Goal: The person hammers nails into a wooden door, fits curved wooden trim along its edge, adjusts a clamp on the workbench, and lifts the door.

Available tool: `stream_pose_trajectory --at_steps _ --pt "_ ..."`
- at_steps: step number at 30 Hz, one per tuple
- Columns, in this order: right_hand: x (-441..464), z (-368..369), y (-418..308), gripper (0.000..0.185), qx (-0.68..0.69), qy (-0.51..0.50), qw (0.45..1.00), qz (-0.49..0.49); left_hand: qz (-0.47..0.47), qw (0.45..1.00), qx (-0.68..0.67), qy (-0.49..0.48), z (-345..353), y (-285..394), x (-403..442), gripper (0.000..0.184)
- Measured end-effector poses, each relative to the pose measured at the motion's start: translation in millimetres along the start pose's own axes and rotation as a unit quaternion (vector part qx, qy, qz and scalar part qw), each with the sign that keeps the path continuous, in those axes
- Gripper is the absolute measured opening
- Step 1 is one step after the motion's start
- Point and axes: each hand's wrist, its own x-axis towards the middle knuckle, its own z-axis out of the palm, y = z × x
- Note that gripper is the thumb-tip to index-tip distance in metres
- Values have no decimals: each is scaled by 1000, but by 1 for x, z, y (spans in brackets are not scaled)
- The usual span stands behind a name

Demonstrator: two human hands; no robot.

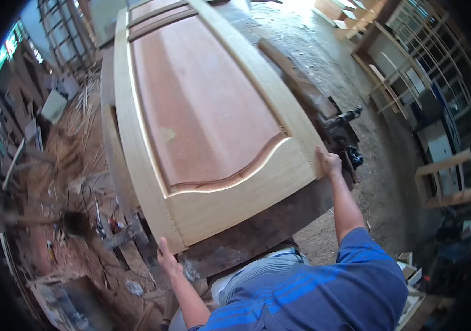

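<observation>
A pale wooden door with reddish inset panels and a curved lower rail lies flat on a dark workbench. My left hand is closed on the door's near left corner, its thumb up beside the stile and its other fingers mostly hidden. On the near right corner, my right hand grips the door's outer edge, fingers wrapped over the side. Both arms reach forward from my body, which is close to the bench's near edge.
Clamps stick out from the bench's right side, and another clamp from its left. Wood scraps and shavings litter the left floor. Wooden frames and a metal grille stand at the right.
</observation>
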Motion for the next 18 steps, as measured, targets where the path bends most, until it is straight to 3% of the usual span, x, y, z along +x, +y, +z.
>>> stream_pose_trajectory --at_steps 6,9,11,15,17,18 --pt "-14 -3 -5 95 33 20 999 -6 -2 987 134 -83 -11 16 15 75" --pt "-17 1 -3 103 21 41 999 13 26 963 264 -54 -19 3 27 78" --pt "-42 -3 -16 93 40 65 997 27 51 942 329 -38 -6 26 2 85" --pt "-88 71 1 84 75 253 963 -48 49 915 384 -116 -30 17 29 93" --pt "-131 110 -9 83 124 242 960 -66 93 892 417 -147 -45 4 46 92" --pt "-155 126 -19 81 127 242 960 -67 41 890 417 -180 -50 1 54 89"
